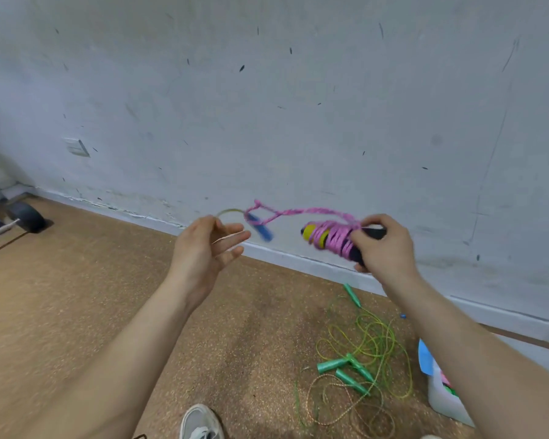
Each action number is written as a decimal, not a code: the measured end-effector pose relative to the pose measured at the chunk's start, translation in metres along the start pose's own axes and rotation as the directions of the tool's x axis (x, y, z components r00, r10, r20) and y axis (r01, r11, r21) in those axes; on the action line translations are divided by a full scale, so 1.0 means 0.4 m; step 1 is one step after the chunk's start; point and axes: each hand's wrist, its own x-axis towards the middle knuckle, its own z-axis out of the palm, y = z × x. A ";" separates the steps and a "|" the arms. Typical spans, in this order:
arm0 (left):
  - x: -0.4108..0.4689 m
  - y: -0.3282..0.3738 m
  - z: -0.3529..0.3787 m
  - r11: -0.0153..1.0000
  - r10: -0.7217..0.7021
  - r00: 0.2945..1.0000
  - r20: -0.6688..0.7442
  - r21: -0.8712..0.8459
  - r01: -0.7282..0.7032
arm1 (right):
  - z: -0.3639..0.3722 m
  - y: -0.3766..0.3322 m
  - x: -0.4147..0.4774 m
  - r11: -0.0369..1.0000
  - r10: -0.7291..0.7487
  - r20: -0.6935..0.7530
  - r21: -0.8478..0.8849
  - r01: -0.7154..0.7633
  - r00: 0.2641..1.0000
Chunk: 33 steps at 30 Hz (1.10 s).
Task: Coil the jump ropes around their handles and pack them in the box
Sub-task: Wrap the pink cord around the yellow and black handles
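Pink braided rope (336,240) is wound in tight turns round a pair of black handles (374,232) with yellow end caps (309,232). The right hand (385,247) grips this bundle at about three o'clock from the middle of the view, its fingers curled round the black grips. A loose pink tail (286,213) runs from the bundle towards nine o'clock and ends in a small loop in the air before the grey wall (267,90). Just below that loop is a blurred blue piece (260,229), joined to a thin yellow-green cord (232,211) that arcs over to the left hand (203,248). The left hand is raised with its fingers loosely spread; the blur hides whether thumb and forefinger pinch the cord. On the cork-brown floor (76,312), at five o'clock, lie tangled green and yellow ropes (374,340) with green handles (346,369), uncoiled, and a speckled brown rope (330,403) lies nearer six o'clock. The white box (447,403) stands further out between four and five o'clock, partly behind the right forearm, with a blue sheet (425,359) at its rim. A grey shoe (200,423) shows near six o'clock at the bottom edge, and a black wheel (26,217) at nine o'clock.
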 end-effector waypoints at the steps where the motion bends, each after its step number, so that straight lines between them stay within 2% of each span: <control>1: 0.002 0.008 0.008 1.000 0.000 1.000 0.017 0.030 0.000 | 0.012 -0.002 -0.017 0.988 -0.071 0.103 -0.128 0.084 0.992; 2: 0.002 0.012 0.014 0.996 0.015 0.999 0.031 0.090 -0.017 | 0.023 -0.009 -0.033 0.966 -0.090 0.213 -0.219 0.137 0.973; 4: 0.010 0.014 0.016 0.982 0.059 0.997 0.044 0.175 -0.065 | 0.034 -0.029 -0.056 0.964 -0.001 0.400 -0.242 0.107 0.916; 7: 0.031 0.027 -0.010 0.992 0.035 0.998 0.051 0.120 -0.041 | 0.016 -0.059 -0.058 0.983 0.181 0.497 -0.114 -0.143 0.849; 9: 0.044 0.039 -0.041 1.000 -0.023 0.998 0.066 0.009 0.022 | -0.005 -0.056 -0.034 0.938 0.283 0.472 0.044 -0.343 0.835; 11: 0.051 0.052 -0.074 0.974 -0.042 0.997 0.059 -0.220 0.054 | -0.022 -0.040 0.002 0.852 0.405 0.394 0.167 -0.497 0.826; 14: 0.050 0.086 -0.105 0.848 0.009 0.998 0.063 -0.530 0.026 | -0.039 -0.006 0.045 0.790 0.527 0.263 0.199 -0.580 0.808; 16: 0.054 0.106 -0.114 0.804 0.043 0.998 0.036 -0.595 -0.013 | -0.041 0.011 0.053 0.807 0.536 0.182 0.178 -0.564 0.824; 18: 0.056 0.115 -0.115 0.901 0.022 0.999 -0.033 -0.433 -0.034 | -0.037 0.011 0.048 0.863 0.482 0.111 0.109 -0.493 0.869; 20: 0.061 0.102 -0.118 0.998 -0.025 0.998 -0.064 -0.060 0.021 | -0.028 -0.002 0.028 0.929 0.367 0.123 0.000 -0.370 0.922; 21: 0.057 0.092 -0.113 0.980 -0.029 0.999 -0.038 0.197 0.036 | -0.023 -0.013 0.014 0.953 0.302 0.169 -0.073 -0.294 0.938; 22: 0.054 0.077 -0.112 0.865 -0.025 1.000 0.019 0.502 0.013 | -0.018 -0.027 -0.001 0.967 0.233 0.227 -0.153 -0.201 0.946; 23: 0.054 0.055 -0.117 0.592 -0.026 0.994 0.102 0.803 -0.067 | -0.013 -0.041 -0.015 0.968 0.164 0.285 -0.230 -0.098 0.945; 24: 0.051 0.035 -0.115 0.226 -0.021 0.984 0.177 0.959 -0.168 | -0.008 -0.055 -0.028 0.956 0.104 0.334 -0.292 -0.002 0.937; 25: 0.041 0.020 -0.101 -0.028 0.001 0.967 0.255 0.966 -0.255 | -0.004 -0.068 -0.039 0.942 0.061 0.376 -0.329 0.071 0.925; 26: 0.032 0.002 -0.081 -0.088 0.041 0.940 0.339 0.938 -0.334 | 0.000 -0.077 -0.049 0.932 0.036 0.415 -0.342 0.120 0.909; 27: 0.017 -0.015 -0.057 0.021 0.055 0.911 0.408 0.912 -0.410 | 0.003 -0.084 -0.059 0.930 0.023 0.454 -0.336 0.147 0.891; 28: -0.001 -0.033 -0.025 0.221 0.035 0.888 0.459 0.863 -0.455 | 0.007 -0.088 -0.067 0.936 0.020 0.488 -0.316 0.155 0.872; 29: -0.022 -0.047 0.012 0.372 0.020 0.867 0.497 0.802 -0.468 | 0.009 -0.092 -0.075 0.942 0.021 0.520 -0.296 0.157 0.854; 30: -0.044 -0.057 0.049 0.423 0.013 0.842 0.539 0.760 -0.493 | 0.011 -0.093 -0.079 0.945 0.019 0.548 -0.283 0.164 0.836; 32: -0.064 -0.076 0.085 0.358 0.064 0.821 0.567 0.755 -0.549 | 0.010 -0.096 -0.082 0.944 0.017 0.601 -0.274 0.186 0.799; 33: -0.061 -0.076 0.089 0.394 0.084 0.841 0.535 0.757 -0.521 | 0.007 -0.096 -0.079 0.943 0.021 0.620 -0.273 0.190 0.784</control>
